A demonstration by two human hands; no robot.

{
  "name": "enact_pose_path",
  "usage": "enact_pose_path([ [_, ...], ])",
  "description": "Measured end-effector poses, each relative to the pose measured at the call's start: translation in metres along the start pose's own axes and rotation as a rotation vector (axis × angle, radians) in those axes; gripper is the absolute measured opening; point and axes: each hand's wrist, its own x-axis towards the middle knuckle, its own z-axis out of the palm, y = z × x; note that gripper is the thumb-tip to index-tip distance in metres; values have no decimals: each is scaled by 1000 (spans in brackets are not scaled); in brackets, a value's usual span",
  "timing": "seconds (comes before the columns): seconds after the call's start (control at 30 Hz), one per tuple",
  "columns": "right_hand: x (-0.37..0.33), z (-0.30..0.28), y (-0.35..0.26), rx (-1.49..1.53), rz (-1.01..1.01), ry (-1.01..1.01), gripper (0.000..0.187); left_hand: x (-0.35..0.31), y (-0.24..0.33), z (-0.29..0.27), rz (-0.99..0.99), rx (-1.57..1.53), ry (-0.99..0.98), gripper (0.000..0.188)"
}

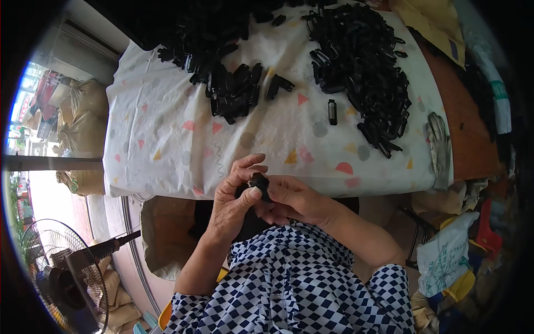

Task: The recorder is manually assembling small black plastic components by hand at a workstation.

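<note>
Close in front of my body, just off the near edge of the table, both hands meet around a small black plastic part [259, 187]. My left hand [233, 192] grips it with the thumb across its front and the fingers behind. From the other side, my right hand [292, 197] pinches the same part between thumb and fingers. Much of the part is hidden by the fingers. On the table lie a heap of similar black parts [236, 92] at the far left and a heap of black frame-like pieces [361, 67] at the far right.
A patterned white cloth [267, 139] covers the table. One loose black frame [332, 112] lies between the heaps, and a pale glove [438, 145] rests at the right edge. An electric fan [67, 278] stands at lower left, with an open sack [167, 234] below the table.
</note>
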Motion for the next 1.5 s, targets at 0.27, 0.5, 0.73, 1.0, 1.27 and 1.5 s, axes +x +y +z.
enact_pose_path([
  [0.27,15,21,9,-579,151,94,42,-69,8,-61,119,419,178,25],
  [0.5,-18,-29,-72,-1482,-285,767,32,-88,45,-103,318,1463,408,34],
  [0.73,-9,-57,-102,-2016,-97,1081,32,79,52,-59,453,1422,280,26],
  [1.0,-23,-83,-103,-1925,-381,917,30,124,44,-51,350,1654,112,18],
  [1.27,-36,-70,-87,-389,-388,489,25,90,9,-5,169,559,126,31],
  [1.5,-30,-63,-64,-278,-318,386,14,83,-21,14,95,638,-30,28],
])
